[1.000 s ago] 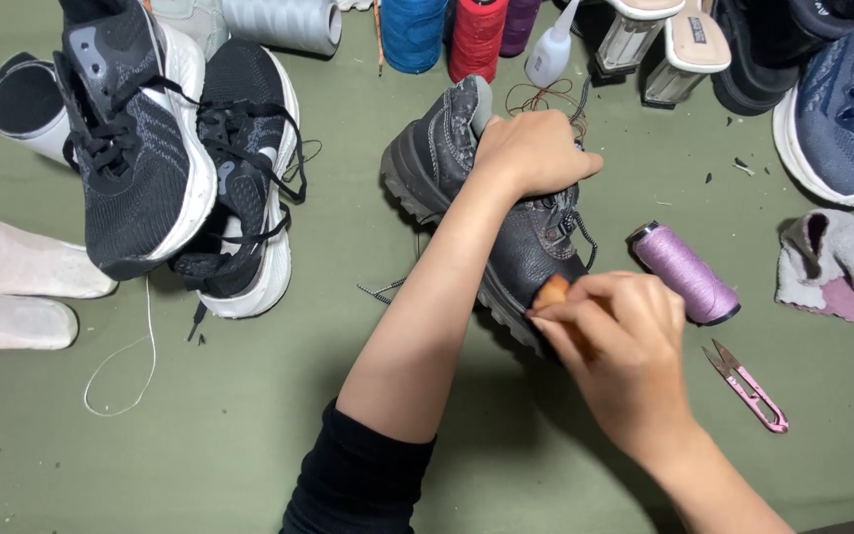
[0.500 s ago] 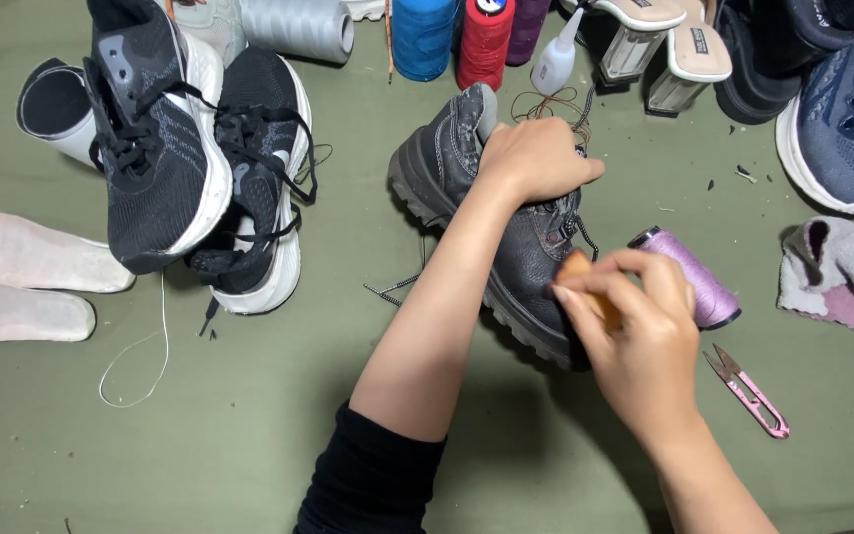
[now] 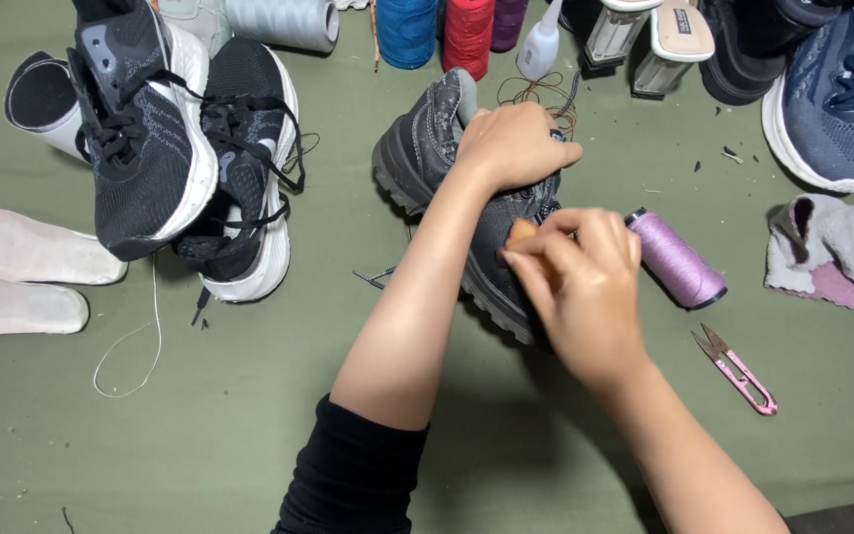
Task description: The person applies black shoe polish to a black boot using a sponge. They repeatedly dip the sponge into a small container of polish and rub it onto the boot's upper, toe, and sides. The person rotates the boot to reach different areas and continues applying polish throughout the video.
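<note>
Head view: left hand (image 3: 516, 146) clamps the grey shoe (image 3: 447, 168) at mid-counter (image 3: 249, 425); right hand (image 3: 580, 282) pinches a small orange tool (image 3: 520, 232) (mostly hidden) against its side. Lilac thread spool (image 3: 676, 257) just beside; pink snips (image 3: 735, 368) near.

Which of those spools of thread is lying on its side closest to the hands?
The lilac spool, lying on the green table just beside the right hand. The blue spool and red spool sit far off at the table's top edge.
</note>
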